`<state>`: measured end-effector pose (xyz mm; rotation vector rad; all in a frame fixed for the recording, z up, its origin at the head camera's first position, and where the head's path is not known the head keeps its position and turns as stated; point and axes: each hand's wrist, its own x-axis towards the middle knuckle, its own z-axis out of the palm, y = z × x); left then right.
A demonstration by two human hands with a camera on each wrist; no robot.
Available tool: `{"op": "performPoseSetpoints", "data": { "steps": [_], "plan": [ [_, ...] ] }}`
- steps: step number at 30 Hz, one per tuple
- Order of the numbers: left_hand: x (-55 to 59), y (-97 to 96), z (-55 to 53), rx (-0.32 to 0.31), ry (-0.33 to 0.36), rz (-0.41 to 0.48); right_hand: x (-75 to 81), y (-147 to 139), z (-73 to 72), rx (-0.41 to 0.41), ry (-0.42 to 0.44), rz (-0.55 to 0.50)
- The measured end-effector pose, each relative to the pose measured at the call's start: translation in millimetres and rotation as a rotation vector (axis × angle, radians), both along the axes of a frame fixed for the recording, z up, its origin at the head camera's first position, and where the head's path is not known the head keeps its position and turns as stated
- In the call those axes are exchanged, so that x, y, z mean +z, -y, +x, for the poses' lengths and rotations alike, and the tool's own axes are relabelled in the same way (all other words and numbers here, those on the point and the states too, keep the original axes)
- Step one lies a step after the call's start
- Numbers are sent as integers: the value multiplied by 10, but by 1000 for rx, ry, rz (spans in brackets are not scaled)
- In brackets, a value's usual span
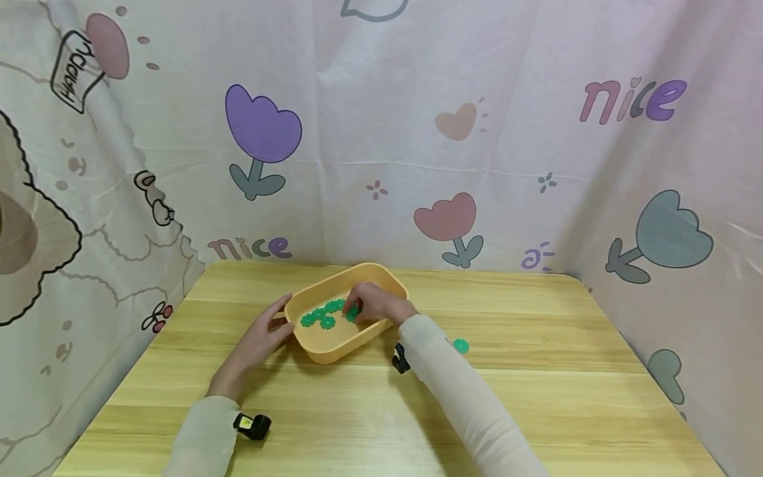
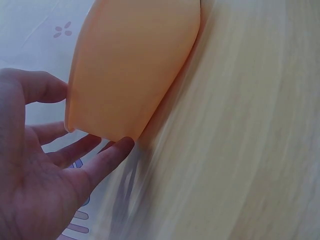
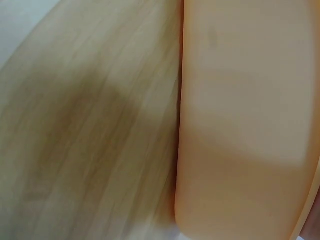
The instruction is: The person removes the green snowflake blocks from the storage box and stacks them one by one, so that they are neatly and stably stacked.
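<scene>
Green discs (image 1: pixel 318 315) lie beside the right hand (image 1: pixel 374 302), inside the tray (image 1: pixel 324 341).

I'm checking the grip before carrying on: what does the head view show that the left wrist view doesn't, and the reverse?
Only head: the tray's inside, with green pieces, the right hand reaching in among them, and a lone green piece on the table.
Only left wrist: the palm side of the left hand, close up.
Both: left hand touching the tray, wooden table, patterned cloth.
</scene>
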<state>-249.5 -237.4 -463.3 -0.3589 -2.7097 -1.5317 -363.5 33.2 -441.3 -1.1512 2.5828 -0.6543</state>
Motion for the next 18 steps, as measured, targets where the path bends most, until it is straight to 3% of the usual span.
{"op": "performPoseSetpoints", "data": {
  "steps": [18],
  "plan": [
    [16,-10,17,-7,4,13,-12,-2,-32,2,25,-3]
  ]
}}
